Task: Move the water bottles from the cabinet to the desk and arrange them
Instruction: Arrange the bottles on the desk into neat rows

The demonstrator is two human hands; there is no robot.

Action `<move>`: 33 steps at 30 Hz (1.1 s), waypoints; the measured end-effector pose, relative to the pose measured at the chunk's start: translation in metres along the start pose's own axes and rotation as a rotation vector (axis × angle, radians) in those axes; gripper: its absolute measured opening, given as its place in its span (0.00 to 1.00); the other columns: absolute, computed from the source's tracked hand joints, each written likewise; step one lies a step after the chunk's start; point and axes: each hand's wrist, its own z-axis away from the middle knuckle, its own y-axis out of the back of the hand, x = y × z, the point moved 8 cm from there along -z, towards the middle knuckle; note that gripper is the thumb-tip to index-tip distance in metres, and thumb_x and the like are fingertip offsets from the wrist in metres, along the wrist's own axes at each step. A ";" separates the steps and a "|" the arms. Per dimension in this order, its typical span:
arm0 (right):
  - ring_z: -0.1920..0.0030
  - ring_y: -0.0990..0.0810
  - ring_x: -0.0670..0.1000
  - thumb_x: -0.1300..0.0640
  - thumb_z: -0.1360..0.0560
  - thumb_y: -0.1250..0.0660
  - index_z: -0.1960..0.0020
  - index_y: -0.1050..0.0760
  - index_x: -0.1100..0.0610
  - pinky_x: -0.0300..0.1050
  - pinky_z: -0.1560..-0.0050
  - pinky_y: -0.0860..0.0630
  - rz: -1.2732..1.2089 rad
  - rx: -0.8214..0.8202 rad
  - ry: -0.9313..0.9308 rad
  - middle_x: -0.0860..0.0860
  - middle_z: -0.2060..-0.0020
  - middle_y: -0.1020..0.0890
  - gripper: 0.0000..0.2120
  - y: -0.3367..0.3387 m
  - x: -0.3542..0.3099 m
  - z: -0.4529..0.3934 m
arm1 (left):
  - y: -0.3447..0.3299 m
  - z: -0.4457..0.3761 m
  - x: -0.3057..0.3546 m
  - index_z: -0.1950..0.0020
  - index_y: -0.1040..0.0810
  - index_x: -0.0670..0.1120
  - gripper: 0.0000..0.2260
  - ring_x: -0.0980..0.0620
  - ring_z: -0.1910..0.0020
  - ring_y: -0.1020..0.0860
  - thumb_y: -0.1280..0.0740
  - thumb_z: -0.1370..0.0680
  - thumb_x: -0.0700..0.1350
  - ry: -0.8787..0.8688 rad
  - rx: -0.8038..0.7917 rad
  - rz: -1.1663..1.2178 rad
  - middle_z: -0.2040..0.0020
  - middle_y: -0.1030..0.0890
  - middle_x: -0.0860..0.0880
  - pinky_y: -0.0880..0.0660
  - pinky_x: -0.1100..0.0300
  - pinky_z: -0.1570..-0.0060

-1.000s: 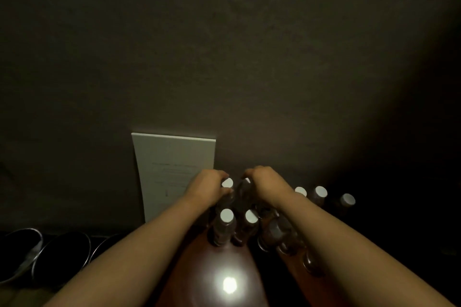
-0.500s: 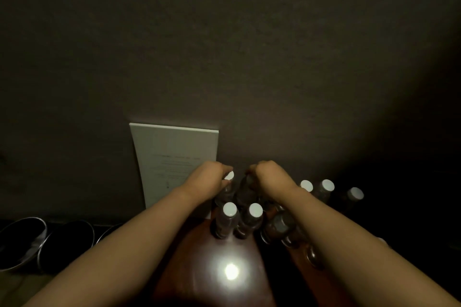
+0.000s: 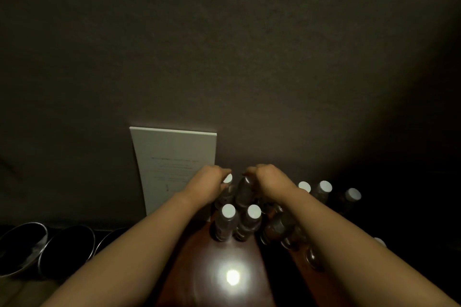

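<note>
Several clear water bottles with white caps stand on a glossy brown desk in dim light. My left hand is closed around the neck of a back-row bottle near the wall. My right hand grips the bottle beside it. Two more bottles stand upright just in front of these. Other bottles stand under and right of my right forearm, three of them in the dark further right.
A white printed card leans against the grey wall behind the desk. Shiny metal bowls lie on their sides at the lower left. A bright lamp reflection glares on the desk near me. The right side is very dark.
Both hands stay on the two back bottles and have barely shifted. The view has tilted slightly, so the desk contents sit a little differently in frame.
</note>
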 end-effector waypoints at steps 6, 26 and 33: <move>0.52 0.20 0.57 0.56 0.24 0.34 0.46 0.21 0.57 0.44 0.57 0.29 -0.003 -0.001 -0.015 0.56 0.51 0.18 0.09 0.005 -0.008 -0.006 | -0.005 -0.001 -0.002 0.26 0.30 0.48 0.22 0.44 0.35 0.25 0.35 0.20 0.47 0.046 0.028 0.018 0.35 0.22 0.43 0.30 0.56 0.37; 0.56 0.21 0.55 0.55 0.25 0.30 0.53 0.28 0.52 0.46 0.56 0.26 -0.065 0.022 0.031 0.54 0.55 0.19 0.06 0.006 0.003 -0.003 | -0.007 0.007 -0.008 0.27 0.28 0.50 0.21 0.45 0.39 0.22 0.33 0.20 0.47 0.049 0.136 0.104 0.38 0.19 0.45 0.29 0.58 0.41; 0.57 0.22 0.55 0.54 0.25 0.29 0.50 0.26 0.57 0.48 0.57 0.25 -0.073 0.046 0.044 0.54 0.57 0.20 0.09 0.005 0.000 -0.006 | -0.006 0.008 -0.008 0.27 0.28 0.50 0.21 0.46 0.39 0.22 0.33 0.21 0.46 0.047 0.135 0.128 0.38 0.19 0.46 0.29 0.58 0.40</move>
